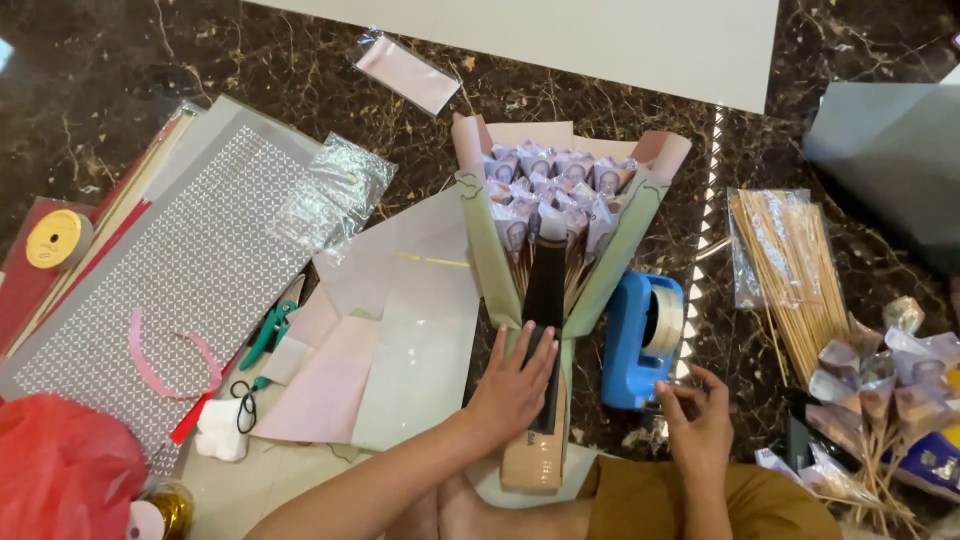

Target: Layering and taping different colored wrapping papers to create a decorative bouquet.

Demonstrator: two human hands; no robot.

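The bouquet [545, 250] lies in the middle of the floor [120, 60], its long axis running from the person towards the far edge. The left hand [515, 385] presses flat, fingers spread, on its stem end. The right hand [695, 420], fingers pinching tape, is beside the blue dispenser [640, 340], just right of the bouquet.

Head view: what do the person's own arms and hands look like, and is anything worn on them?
Both forearms are bare, with no sleeves in sight. The left hand and right hand wear no gloves, and no rings, watch or bracelets show. The nails look short and unpainted. Mustard-brown clothing covers the lap below.
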